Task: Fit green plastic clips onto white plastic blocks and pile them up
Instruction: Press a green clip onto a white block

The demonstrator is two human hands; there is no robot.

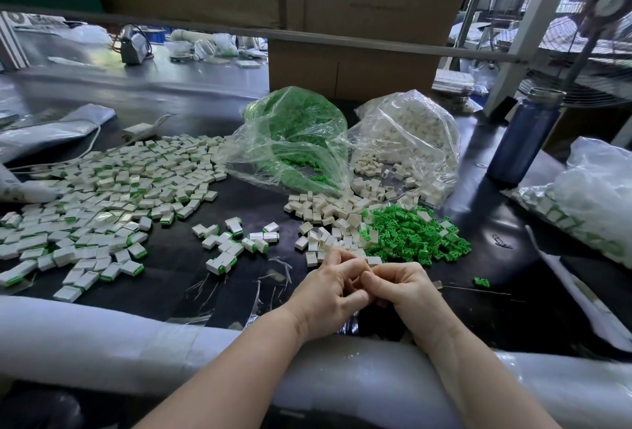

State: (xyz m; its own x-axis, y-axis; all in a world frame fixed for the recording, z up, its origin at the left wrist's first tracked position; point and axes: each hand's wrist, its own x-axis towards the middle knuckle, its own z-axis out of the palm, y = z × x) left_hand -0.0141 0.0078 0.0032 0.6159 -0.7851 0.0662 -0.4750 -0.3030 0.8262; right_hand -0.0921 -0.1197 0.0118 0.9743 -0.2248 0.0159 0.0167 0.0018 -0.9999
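My left hand (328, 291) and my right hand (403, 288) meet fingertip to fingertip just above the black table, fingers curled together; whatever they pinch is hidden between them. Right behind them lie loose white blocks (328, 220) and a heap of loose green clips (413, 233). One stray green clip (481, 281) lies to the right of my right hand. A wide pile of fitted blocks with green edges (113, 196) covers the left of the table, with a small cluster (232, 240) nearer the middle.
An open bag of green clips (294, 134) and an open bag of white blocks (407, 141) stand at the back. A blue bottle (523, 134) stands right, a filled bag (588, 196) beyond it. A cardboard box (349, 66) rises behind. White foam padding (102, 336) lines the near edge.
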